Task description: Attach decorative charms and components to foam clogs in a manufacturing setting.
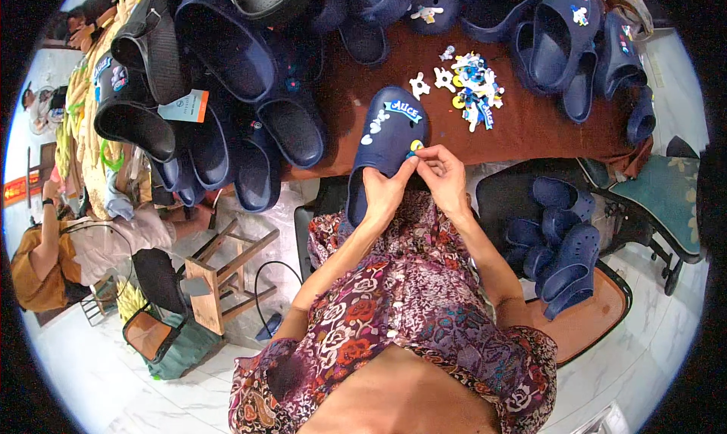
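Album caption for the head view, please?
Left hand on a navy clog, right hand by a small yellow charm, loose charms piled nearby.

Charm pile (477,85) on table (350,93), right of clog (390,142).

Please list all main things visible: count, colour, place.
Clog in hand: 1, dark blue, centre
Small charm: 1, yellowish, between hands
Loose charms: many, mixed colours, on table
Other clogs: many, mostly dark blue, table and right
Table: 1, brown cover, top
Stool: 1, brown, left
Green chair: 1, green, right
Tag: 1, white-orange, upper left
Other person: 1, mustard top, left
Floor: 1, whitish, below
Dress: 1, purple patterned, lower centre
Left hand: 1, bare, on clog
Right hand: 1, bare, at charm
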Demonstrator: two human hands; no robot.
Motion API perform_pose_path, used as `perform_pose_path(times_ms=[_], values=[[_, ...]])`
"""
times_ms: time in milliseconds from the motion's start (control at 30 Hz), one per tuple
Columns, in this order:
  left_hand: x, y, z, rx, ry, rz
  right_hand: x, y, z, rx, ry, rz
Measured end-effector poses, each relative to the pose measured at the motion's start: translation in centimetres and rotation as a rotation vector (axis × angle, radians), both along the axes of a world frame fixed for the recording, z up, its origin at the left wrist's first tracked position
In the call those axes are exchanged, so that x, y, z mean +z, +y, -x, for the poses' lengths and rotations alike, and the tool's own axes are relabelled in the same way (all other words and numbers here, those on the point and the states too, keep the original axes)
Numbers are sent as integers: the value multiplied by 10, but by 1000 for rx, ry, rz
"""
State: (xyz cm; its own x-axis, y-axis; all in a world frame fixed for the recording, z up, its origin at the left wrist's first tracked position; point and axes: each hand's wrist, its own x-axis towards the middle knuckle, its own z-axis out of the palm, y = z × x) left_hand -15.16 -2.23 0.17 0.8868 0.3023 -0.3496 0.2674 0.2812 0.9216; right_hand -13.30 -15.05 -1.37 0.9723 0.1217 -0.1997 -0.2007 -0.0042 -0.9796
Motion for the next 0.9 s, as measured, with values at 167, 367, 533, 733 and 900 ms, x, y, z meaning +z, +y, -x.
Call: perform_pose_path(times_ms=[167, 367, 533, 733, 900], values=[[-11, -1, 1, 20, -68, -74, -11, 6, 10, -72, -90, 4], [-26, -4, 4, 82, -128, -228, -7, 7, 21, -81, -113, -15], [-26, -3, 1, 94, -78, -239, -7, 6, 26, -45, -79, -19], [-6, -5, 1, 79, -32, -126, 9, 5, 29, -14, -181, 248], [-7, -3, 2, 28, -47, -81, 1, 2, 27, 12, -164, 166]])
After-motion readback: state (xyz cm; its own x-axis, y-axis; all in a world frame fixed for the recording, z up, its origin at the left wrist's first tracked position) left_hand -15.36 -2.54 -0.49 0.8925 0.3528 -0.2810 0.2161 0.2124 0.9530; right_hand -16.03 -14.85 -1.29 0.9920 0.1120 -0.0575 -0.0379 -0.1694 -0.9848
